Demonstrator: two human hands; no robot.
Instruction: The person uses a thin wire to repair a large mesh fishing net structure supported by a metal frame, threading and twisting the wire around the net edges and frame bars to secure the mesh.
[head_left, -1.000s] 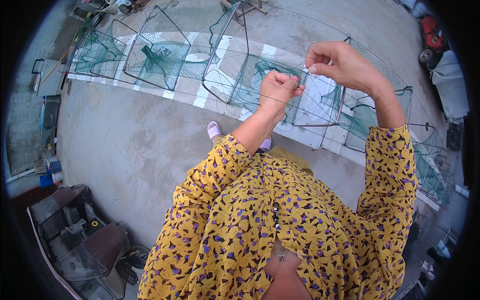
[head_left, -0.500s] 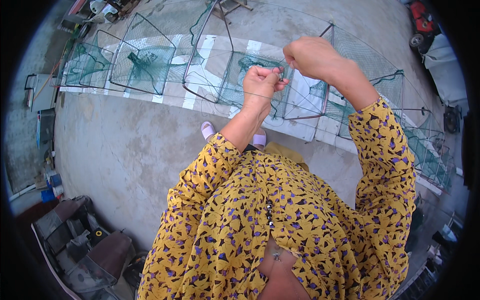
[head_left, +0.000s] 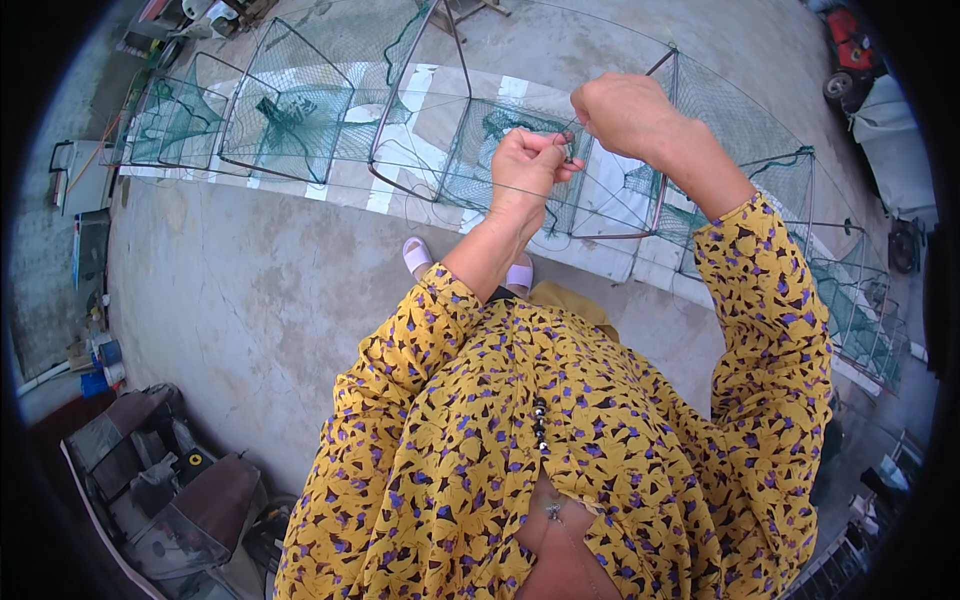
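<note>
A long green net trap (head_left: 300, 125) with dark square frames stretches across the view in front of me. Over its middle section, my left hand (head_left: 530, 170) is closed in a pinch on a bit of green netting cord (head_left: 569, 150) at the fingertips. Close by on the right, my right hand (head_left: 630, 115) is bent at the wrist with its fingers curled together. What the right fingers hold is hidden behind the hand. Thin loose cord (head_left: 412, 210) hangs near my left wrist and runs along the net's near side.
White and grey sheeting (head_left: 400, 180) lies on the concrete floor under the net. A dark vehicle with a brown seat (head_left: 215, 500) stands at lower left. At far right are a red wheeled machine (head_left: 850, 50) and a pale covered object (head_left: 890, 130). Blue containers (head_left: 100, 370) sit at left.
Both hands have stayed close together at the same part of the net, with only slight shifts. The whole view has moved a little.
</note>
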